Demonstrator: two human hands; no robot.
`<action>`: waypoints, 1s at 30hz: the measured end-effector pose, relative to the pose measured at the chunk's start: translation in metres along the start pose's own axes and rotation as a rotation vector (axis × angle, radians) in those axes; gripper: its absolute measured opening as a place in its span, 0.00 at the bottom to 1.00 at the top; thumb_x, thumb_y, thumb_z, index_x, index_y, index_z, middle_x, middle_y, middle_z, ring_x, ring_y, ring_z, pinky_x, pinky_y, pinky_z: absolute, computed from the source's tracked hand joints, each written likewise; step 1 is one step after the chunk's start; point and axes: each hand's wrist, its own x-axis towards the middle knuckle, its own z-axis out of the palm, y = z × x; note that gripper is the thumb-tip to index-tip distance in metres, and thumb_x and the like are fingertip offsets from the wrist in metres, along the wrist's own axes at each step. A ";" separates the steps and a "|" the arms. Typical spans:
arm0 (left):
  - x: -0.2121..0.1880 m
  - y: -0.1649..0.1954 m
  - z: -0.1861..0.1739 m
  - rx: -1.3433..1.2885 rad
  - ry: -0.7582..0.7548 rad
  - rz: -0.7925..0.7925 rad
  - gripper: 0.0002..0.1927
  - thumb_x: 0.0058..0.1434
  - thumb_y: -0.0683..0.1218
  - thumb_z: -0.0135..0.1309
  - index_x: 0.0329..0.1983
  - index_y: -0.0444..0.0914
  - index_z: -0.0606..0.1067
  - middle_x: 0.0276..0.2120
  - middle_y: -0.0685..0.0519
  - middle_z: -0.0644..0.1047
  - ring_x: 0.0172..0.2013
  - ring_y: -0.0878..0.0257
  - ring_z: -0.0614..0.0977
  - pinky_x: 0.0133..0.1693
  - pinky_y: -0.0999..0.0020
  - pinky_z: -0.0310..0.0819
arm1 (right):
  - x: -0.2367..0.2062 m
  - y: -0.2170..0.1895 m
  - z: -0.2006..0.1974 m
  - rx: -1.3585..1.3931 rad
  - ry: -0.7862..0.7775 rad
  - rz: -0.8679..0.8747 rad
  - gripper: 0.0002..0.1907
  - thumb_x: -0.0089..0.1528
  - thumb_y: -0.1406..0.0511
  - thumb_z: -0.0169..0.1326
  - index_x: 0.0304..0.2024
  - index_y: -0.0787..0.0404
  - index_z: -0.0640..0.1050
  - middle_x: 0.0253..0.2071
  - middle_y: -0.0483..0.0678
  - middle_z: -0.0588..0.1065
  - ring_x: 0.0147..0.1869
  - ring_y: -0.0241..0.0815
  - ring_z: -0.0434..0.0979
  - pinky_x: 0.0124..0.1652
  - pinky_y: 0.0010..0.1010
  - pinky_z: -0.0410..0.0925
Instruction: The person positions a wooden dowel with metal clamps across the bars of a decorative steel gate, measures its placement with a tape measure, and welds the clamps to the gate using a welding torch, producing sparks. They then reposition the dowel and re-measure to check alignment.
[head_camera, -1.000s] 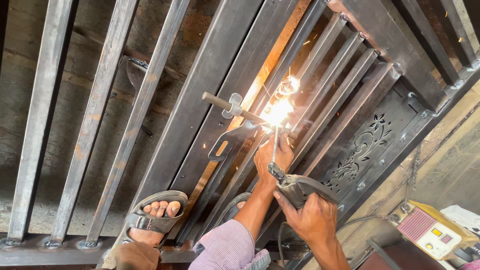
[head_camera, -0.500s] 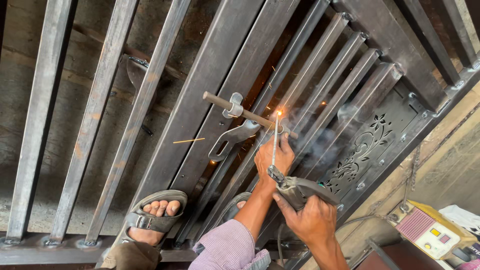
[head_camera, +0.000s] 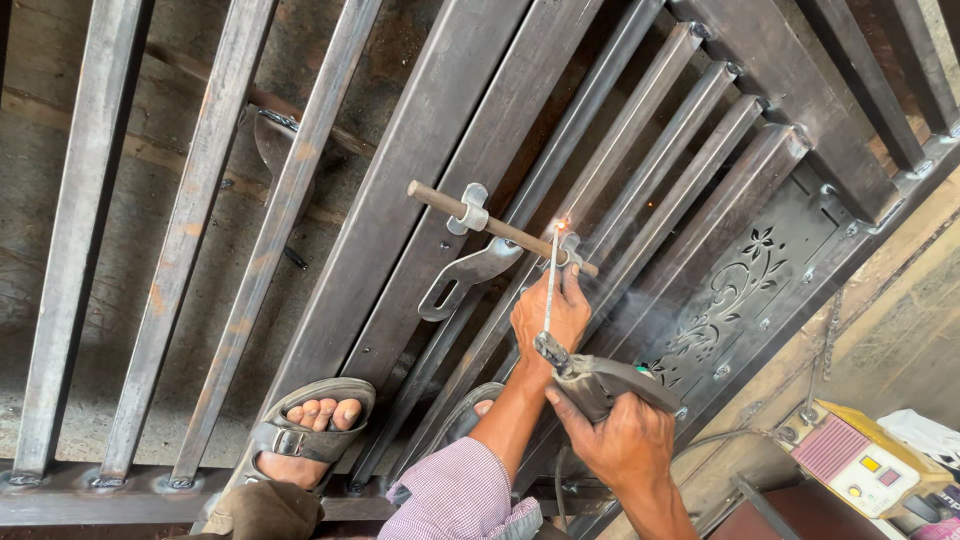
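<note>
A dark steel gate (head_camera: 470, 130) lies flat under me. On it sits a sliding bolt (head_camera: 500, 228) with a round bar, a bracket and a flat slotted handle (head_camera: 462, 280). My right hand (head_camera: 620, 440) grips a welding electrode holder (head_camera: 600, 380). Its thin rod (head_camera: 549, 285) reaches up to the bolt's right end, where a small spark (head_camera: 562, 226) glows. My left hand (head_camera: 550, 315), in a checked sleeve, rests on the bars just below that spot. The rod runs across this hand, and I cannot see whether the fingers pinch it.
My sandalled foot (head_camera: 305, 430) stands between the gate's bars at the lower left. A decorative cut-out panel (head_camera: 730, 295) is on the right of the gate. A yellow and pink welding machine (head_camera: 860, 465) sits at the bottom right. Bare concrete floor shows through the bars.
The bright welding arc at the bolt's right end has died down to a small spark. Both hands have stayed almost where they were.
</note>
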 end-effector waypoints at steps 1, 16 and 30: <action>0.000 0.000 0.001 0.002 0.007 0.009 0.16 0.67 0.54 0.48 0.39 0.41 0.81 0.29 0.38 0.80 0.32 0.35 0.81 0.35 0.40 0.73 | 0.000 -0.002 -0.002 0.003 -0.001 0.000 0.26 0.51 0.50 0.69 0.32 0.67 0.80 0.27 0.54 0.79 0.28 0.58 0.80 0.31 0.45 0.72; -0.002 -0.006 0.008 0.060 0.023 -0.027 0.19 0.68 0.56 0.49 0.32 0.37 0.79 0.28 0.38 0.80 0.32 0.35 0.80 0.36 0.41 0.73 | -0.012 -0.012 -0.011 -0.028 -0.012 0.042 0.24 0.50 0.51 0.70 0.27 0.66 0.80 0.23 0.52 0.79 0.25 0.56 0.80 0.28 0.44 0.71; -0.003 -0.002 0.001 -0.019 0.025 0.003 0.16 0.67 0.55 0.47 0.35 0.42 0.82 0.27 0.40 0.80 0.31 0.36 0.81 0.35 0.42 0.73 | -0.010 -0.008 -0.002 -0.065 0.002 0.014 0.25 0.51 0.50 0.69 0.30 0.67 0.80 0.26 0.54 0.79 0.28 0.58 0.80 0.31 0.46 0.72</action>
